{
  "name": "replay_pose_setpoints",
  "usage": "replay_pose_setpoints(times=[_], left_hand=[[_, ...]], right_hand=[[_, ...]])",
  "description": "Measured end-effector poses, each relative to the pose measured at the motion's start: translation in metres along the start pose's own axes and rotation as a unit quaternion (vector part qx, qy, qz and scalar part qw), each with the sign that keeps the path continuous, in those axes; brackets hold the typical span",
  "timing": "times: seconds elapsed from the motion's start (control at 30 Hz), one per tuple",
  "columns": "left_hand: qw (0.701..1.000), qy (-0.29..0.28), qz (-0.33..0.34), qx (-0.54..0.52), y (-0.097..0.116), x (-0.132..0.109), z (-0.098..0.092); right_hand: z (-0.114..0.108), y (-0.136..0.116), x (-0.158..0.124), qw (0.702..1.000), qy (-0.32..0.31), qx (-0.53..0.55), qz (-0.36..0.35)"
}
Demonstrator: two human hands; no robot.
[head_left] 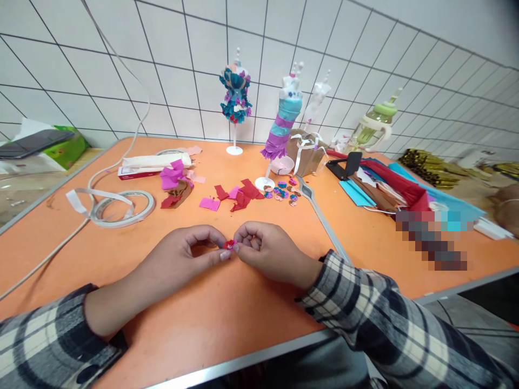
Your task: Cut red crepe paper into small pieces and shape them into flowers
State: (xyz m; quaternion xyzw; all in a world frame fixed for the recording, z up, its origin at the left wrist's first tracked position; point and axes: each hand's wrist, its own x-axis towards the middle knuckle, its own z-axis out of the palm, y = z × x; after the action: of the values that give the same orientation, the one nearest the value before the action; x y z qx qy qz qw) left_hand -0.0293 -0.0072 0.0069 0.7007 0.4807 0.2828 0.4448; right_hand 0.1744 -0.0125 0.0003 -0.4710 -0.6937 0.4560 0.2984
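Note:
A small red and pink paper flower (pixel 230 245) is pinched between my two hands above the orange table (pixel 194 335). The thumb and forefinger of my left hand (pixel 190 251) grip its left side. From the right, my right hand (pixel 270 251) pinches the other edge, its remaining fingers curled in. Just beyond lie red crepe paper scraps (pixel 247 194) and a magenta paper piece (pixel 210 203). Several small paper flowers (pixel 281 190) in blue, purple and brown sit in a cluster behind my right hand.
Two decorated dress forms, one in teal ruffles (pixel 235 92) and one in blue and purple bands (pixel 285 119), stand at the back. A tape roll (pixel 121 209) lies left beside a cable (pixel 67 243). Long tweezers (pixel 324 221) and folded coloured paper (pixel 405 189) are at right.

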Motion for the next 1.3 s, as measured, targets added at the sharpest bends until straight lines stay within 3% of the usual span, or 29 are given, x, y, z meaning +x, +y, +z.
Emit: replay_pose_setpoints(times=[0.3,0.63,0.87,1.1,1.3], left_hand=[[0.982,-0.028,-0.019,-0.185,-0.0024,0.0018,0.0033],[0.989,0.002,0.034,-0.146,0.0013,-0.0047,-0.0002],[0.992,0.027,0.006,-0.126,0.0065,-0.0017,0.0016],[0.987,0.051,-0.019,-0.153,0.0048,-0.0007,0.0009],[0.978,0.093,-0.043,-0.181,0.0015,0.0013,0.0024]], right_hand=[[0.0021,-0.0016,-0.0002,0.998,-0.008,0.045,0.031],[-0.0008,-0.0077,-0.0001,0.995,-0.022,0.063,0.076],[-0.0009,-0.0087,-0.0025,0.993,-0.054,0.068,0.083],[-0.0001,-0.0092,-0.0017,0.998,0.031,0.022,0.043],[0.0016,-0.0083,0.0012,0.992,0.004,0.08,0.098]])
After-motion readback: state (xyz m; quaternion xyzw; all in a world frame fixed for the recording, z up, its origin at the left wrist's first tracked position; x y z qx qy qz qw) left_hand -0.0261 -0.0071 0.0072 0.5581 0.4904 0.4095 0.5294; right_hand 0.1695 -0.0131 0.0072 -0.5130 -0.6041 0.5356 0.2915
